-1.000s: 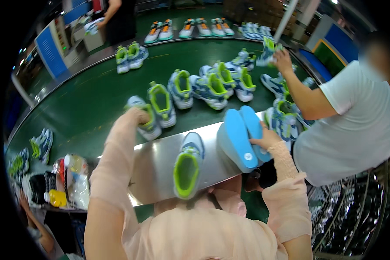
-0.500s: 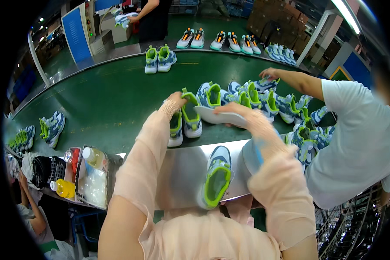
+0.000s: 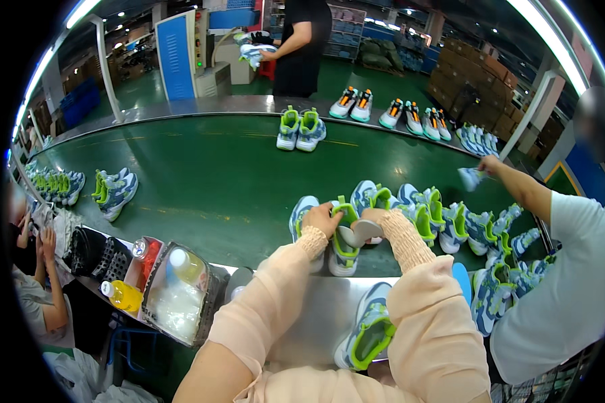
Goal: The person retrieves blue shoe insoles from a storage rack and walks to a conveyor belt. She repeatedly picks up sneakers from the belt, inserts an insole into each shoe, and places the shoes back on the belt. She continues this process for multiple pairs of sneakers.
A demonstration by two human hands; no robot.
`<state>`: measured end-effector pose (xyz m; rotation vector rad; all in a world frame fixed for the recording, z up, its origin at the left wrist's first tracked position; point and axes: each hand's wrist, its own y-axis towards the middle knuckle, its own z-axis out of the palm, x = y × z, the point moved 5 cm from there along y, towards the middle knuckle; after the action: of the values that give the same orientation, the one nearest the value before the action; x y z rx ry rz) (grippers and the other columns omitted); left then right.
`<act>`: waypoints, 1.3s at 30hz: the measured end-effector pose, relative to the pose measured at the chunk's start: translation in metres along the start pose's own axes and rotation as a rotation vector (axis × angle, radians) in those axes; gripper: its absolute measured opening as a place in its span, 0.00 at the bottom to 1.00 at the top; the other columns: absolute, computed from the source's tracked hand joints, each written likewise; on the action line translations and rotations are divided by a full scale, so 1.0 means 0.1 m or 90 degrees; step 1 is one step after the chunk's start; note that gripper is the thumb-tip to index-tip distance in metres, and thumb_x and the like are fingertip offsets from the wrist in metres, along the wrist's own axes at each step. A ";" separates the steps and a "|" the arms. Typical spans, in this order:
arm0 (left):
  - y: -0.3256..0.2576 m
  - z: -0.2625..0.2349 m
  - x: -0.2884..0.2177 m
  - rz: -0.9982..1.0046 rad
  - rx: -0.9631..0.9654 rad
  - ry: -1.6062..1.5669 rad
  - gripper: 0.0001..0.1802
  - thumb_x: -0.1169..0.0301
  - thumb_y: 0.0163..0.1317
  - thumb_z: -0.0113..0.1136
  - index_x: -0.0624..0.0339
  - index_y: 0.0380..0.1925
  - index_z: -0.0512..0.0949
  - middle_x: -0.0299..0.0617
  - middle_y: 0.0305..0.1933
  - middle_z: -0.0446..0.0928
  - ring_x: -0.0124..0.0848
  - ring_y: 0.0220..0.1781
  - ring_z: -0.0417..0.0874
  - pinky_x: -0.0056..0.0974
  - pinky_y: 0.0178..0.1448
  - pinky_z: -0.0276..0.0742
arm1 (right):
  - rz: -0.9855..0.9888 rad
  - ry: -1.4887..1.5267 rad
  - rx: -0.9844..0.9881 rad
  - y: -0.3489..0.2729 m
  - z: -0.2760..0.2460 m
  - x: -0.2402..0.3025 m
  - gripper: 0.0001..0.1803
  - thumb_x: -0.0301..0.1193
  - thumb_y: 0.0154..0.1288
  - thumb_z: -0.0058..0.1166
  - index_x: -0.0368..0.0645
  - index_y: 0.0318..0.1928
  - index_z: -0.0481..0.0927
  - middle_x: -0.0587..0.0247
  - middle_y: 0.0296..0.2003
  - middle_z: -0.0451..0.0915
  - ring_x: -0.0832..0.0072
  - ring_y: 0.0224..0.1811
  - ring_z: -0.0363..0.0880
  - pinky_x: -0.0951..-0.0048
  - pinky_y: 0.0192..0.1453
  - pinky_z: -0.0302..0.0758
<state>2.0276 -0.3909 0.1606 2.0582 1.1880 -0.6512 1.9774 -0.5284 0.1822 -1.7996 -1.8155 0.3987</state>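
Observation:
My left hand (image 3: 321, 217) grips the heel of a white, blue and lime-green sneaker (image 3: 343, 255) standing on the green conveyor belt (image 3: 215, 188) at its near edge. My right hand (image 3: 375, 216) holds a pale grey insole (image 3: 357, 233) over that sneaker's opening. Another sneaker of the same kind (image 3: 368, 330) lies on the steel table (image 3: 316, 316) close to my body. A blue insole (image 3: 461, 275) shows partly behind my right sleeve.
A row of several like sneakers (image 3: 444, 218) runs to the right on the belt. On the right a co-worker's hand (image 3: 491, 164) holds something pale. More pairs (image 3: 301, 129) (image 3: 116, 191) sit farther off. A clear bin (image 3: 178, 295) and a yellow bottle (image 3: 122, 293) stand at left.
My hands left the steel table, where the right one held blue insoles, and reached forward to the belt; they now hold a sneaker and a grey insole.

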 end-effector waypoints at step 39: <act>-0.48 0.48 -0.45 0.244 0.544 0.540 0.09 0.72 0.52 0.52 0.61 0.30 0.81 0.51 0.37 0.79 0.43 0.42 0.80 0.40 0.42 0.77 | 0.152 0.228 -0.344 -0.35 0.50 -0.70 0.36 0.40 0.54 0.52 0.52 0.63 0.56 0.45 0.54 0.66 0.51 0.54 0.69 0.60 0.57 0.69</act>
<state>1.9607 -0.4343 0.1458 3.3842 0.9197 -0.0382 1.9166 -0.5909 0.1495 -2.2778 -1.5474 -0.3520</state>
